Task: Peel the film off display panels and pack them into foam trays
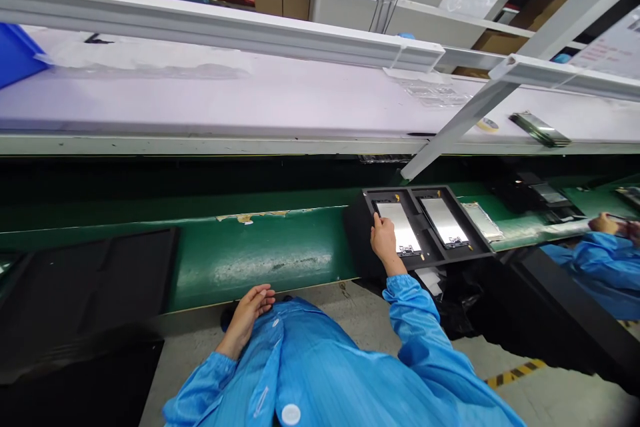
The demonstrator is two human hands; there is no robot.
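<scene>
My right hand [384,240] reaches out to a black tray [360,227] on the green conveyor belt [270,247]. Its fingers rest on the near left edge of a silver flat panel [403,227] lying in the tray's left pocket; they are bent, and a firm hold cannot be made out. A second silver panel [444,220] lies in the right pocket. My left hand [249,317] hangs low against my blue coat, fingers loosely apart, holding nothing.
A white shelf [250,107] runs above the belt, with a dark flat device [540,129] on it at the right. Black trays [85,287] sit at the left. Another person's hand [605,223] and blue sleeve [595,273] are at the far right.
</scene>
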